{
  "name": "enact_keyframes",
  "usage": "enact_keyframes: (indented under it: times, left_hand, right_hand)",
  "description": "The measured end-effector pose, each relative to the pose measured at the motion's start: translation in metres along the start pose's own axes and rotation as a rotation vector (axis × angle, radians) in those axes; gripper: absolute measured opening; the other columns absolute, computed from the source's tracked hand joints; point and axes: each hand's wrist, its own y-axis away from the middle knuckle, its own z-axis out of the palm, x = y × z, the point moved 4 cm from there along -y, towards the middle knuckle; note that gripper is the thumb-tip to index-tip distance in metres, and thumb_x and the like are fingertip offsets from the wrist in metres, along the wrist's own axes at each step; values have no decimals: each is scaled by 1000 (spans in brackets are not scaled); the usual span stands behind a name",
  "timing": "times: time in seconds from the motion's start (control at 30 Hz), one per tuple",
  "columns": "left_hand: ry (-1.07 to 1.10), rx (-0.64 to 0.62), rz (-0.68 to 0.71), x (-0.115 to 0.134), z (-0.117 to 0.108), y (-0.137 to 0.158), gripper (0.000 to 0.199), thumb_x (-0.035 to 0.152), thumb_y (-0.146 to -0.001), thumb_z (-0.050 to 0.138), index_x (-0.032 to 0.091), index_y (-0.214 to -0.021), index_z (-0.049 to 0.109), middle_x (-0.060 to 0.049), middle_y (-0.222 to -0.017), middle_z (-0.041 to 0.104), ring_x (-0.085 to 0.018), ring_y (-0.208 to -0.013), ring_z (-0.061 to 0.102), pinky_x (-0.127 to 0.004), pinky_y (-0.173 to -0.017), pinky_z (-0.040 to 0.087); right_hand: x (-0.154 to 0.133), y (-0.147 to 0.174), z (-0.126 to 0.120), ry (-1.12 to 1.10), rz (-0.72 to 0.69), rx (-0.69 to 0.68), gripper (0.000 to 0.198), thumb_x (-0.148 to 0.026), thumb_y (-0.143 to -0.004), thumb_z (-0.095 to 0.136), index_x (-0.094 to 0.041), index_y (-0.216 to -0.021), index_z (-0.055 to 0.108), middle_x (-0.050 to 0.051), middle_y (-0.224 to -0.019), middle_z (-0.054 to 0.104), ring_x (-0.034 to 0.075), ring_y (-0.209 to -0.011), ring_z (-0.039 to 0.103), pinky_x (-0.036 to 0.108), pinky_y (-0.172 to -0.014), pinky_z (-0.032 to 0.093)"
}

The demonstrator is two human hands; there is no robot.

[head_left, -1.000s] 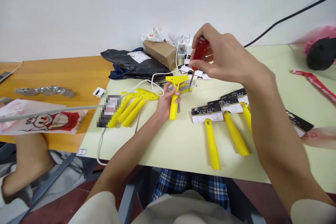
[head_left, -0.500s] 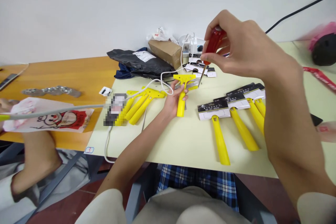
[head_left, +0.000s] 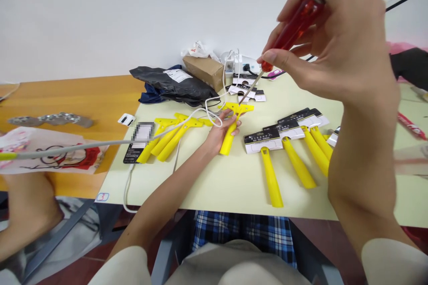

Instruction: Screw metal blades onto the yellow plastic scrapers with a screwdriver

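Note:
My left hand (head_left: 219,134) is wrapped round the handle of a yellow scraper (head_left: 228,141), its wide head pointing away from me. High on the right, my right hand (head_left: 334,49) grips a screwdriver by its red handle (head_left: 296,26). The thin shaft slants down to the left, and its tip appears to meet the scraper's head. Left of my left hand lie several yellow scrapers (head_left: 172,142) in a loose pile. To the right, several yellow handles (head_left: 272,182) with black-and-white cards (head_left: 264,140) on their ends lie in a row.
Behind are a black plastic parcel (head_left: 180,87), a cardboard box (head_left: 207,71), loose cards (head_left: 245,91) and a power strip (head_left: 234,64). A white cable (head_left: 203,109) loops near my left hand. At left, another person's arm (head_left: 30,205) is beside a printed bag (head_left: 67,151).
The screwdriver's tip has moved left onto the scraper's head, and its handle now leans further right. My right hand has risen to the right. The scraper has tilted slightly.

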Motion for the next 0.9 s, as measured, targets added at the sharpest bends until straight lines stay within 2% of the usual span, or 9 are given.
enact_keyframes:
  times: [0.17, 0.43, 0.63, 0.9]
  left_hand:
    - [-4, -42, -20, -3, 0, -1, 44, 9, -80, 86, 25, -113, 62, -6, -115, 71, -10, -75, 65, -16, -49, 37]
    - [-14, -52, -28, -6, 2, 2, 45, 9, -79, 86, 26, -113, 61, -5, -111, 70, -11, -75, 65, -16, -49, 38]
    - [-30, -57, -26, -7, 0, 2, 46, 10, -80, 87, 26, -114, 60, -4, -111, 71, -11, -75, 67, -17, -49, 39]
    - [-33, -71, -16, -7, 1, 2, 45, 10, -81, 86, 25, -113, 59, -4, -109, 70, -11, -75, 67, -16, -49, 40]
  right_hand:
    - [14, -3, 5, -56, -121, 49, 43, -13, -84, 84, -39, -112, 64, -1, -97, 66, 28, -98, 78, 42, -75, 67]
    - [22, -5, 11, -78, -123, 0, 52, -10, -79, 86, -40, -117, 66, -1, -101, 65, 28, -98, 77, 44, -85, 68]
    - [25, -6, 16, -54, -177, 4, 57, -7, -74, 85, -38, -117, 65, -2, -98, 68, 28, -91, 79, 43, -81, 69]
    - [25, -6, 19, -14, -191, 11, 54, -8, -76, 85, -36, -116, 63, -1, -96, 69, 27, -91, 79, 41, -76, 68]
